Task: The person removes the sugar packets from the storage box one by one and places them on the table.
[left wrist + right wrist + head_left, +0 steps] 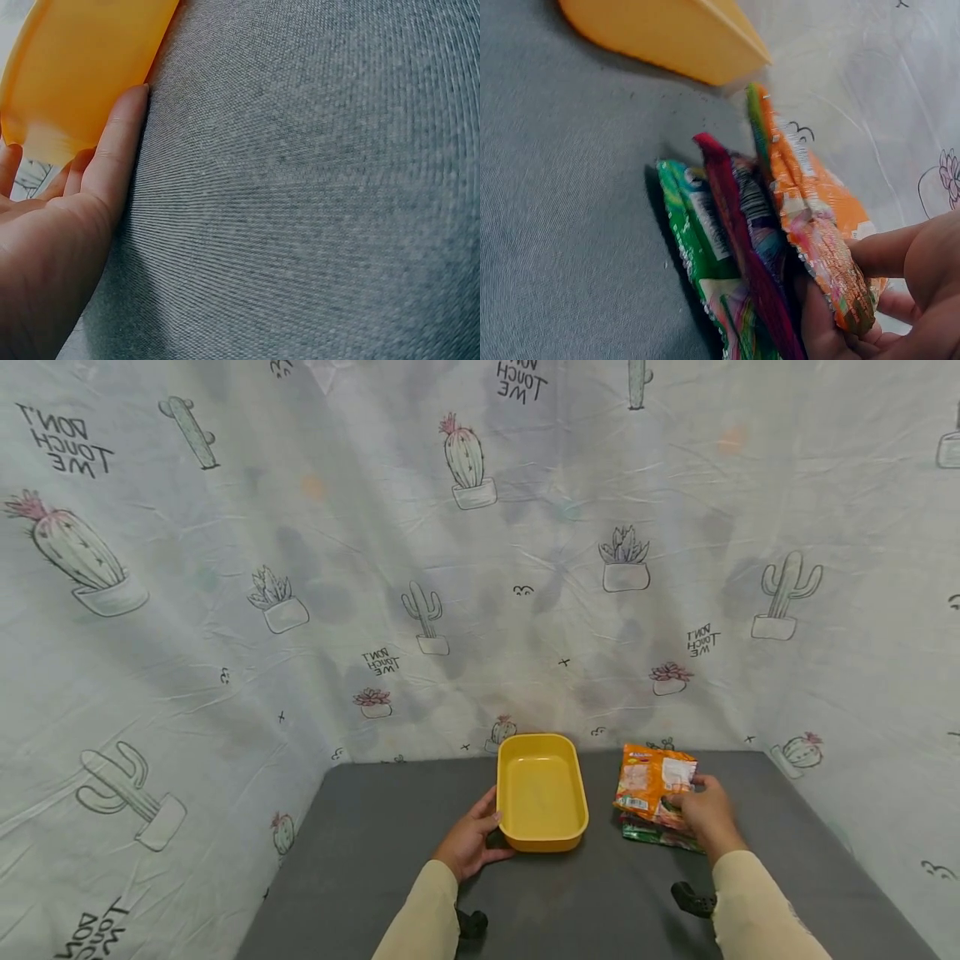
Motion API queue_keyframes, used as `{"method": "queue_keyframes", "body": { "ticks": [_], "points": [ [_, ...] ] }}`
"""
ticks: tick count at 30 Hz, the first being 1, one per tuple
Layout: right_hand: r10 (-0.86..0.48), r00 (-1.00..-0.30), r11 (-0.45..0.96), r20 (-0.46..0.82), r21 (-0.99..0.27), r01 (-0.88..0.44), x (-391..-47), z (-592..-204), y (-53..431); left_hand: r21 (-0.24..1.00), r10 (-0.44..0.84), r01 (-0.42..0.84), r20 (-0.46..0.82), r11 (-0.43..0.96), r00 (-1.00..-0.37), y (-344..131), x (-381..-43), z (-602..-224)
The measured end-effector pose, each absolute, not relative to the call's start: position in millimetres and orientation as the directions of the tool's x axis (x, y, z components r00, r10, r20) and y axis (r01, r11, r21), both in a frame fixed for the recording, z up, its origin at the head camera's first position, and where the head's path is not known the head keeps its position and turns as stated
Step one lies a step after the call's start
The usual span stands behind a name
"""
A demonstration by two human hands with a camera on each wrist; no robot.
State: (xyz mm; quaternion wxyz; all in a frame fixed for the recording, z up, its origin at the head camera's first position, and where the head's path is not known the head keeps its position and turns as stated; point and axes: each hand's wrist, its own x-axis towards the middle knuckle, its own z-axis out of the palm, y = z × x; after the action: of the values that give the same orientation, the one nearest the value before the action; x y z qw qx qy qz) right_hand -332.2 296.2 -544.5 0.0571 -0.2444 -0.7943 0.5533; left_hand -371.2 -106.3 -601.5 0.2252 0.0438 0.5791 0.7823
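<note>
A yellow rectangular plastic container [542,845] stands on the grey table. My left hand [471,839] grips its near left corner, with fingers [116,150] against the outer wall, one of them low along the tabletop. To the right, my right hand [708,814] pinches an orange snack-like packet [645,781] by its right edge, thumb on the upper face. In the right wrist view this orange packet [817,202] tilts up from a dark red and purple packet [742,217]. Beneath that lies a green packet [694,217] on the table. What the packets contain is hidden.
The grey table [375,827] meets a white cloth backdrop [540,610] printed with cacti, at the back and both sides. A black strap-like piece [692,900] sits by the right wrist, another black piece [472,925] by the left.
</note>
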Motion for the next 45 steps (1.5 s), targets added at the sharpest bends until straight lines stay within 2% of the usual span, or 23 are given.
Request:
{"method": "queue_keyframes", "body": {
  "ticks": [8,15,26,30,34,38,42,45],
  "points": [
    [0.521,-0.841,0.443,-0.144,-0.797,0.411,-329,-549,295,0.921,0.399,-0.312,-0.202,-0.232,-0.894,-107,-373,-603],
    [0.523,-0.851,0.536,-0.046,-0.759,0.370,-328,-549,298,0.922,0.396,-0.312,-0.204,-0.230,-0.895,-106,-375,-602],
    [0.558,-0.829,0.552,0.026,-0.758,0.347,-333,-559,283,0.940,0.383,-0.281,-0.191,-0.193,-0.904,-111,-377,-604],
    [0.562,-0.821,0.575,0.099,-0.761,0.301,-332,-556,274,0.962,0.374,-0.242,-0.179,-0.129,-0.910,-112,-376,-598],
    [0.512,-0.817,0.651,0.263,-0.740,0.170,-333,-551,261,0.981,0.348,-0.194,-0.188,0.020,-0.918,-112,-376,-582],
    [0.382,-0.828,0.731,0.410,-0.683,0.000,-335,-543,248,0.961,0.269,-0.093,-0.165,0.261,-0.949,-109,-378,-558],
    [0.203,-0.869,0.774,0.451,-0.617,-0.140,-336,-535,233,0.853,0.215,0.080,-0.039,0.516,-0.976,-106,-376,-537],
    [0.074,-0.887,0.820,0.455,-0.534,-0.206,-336,-533,221,0.709,0.257,0.236,0.079,0.665,-0.963,-107,-374,-529]
  ]
}}
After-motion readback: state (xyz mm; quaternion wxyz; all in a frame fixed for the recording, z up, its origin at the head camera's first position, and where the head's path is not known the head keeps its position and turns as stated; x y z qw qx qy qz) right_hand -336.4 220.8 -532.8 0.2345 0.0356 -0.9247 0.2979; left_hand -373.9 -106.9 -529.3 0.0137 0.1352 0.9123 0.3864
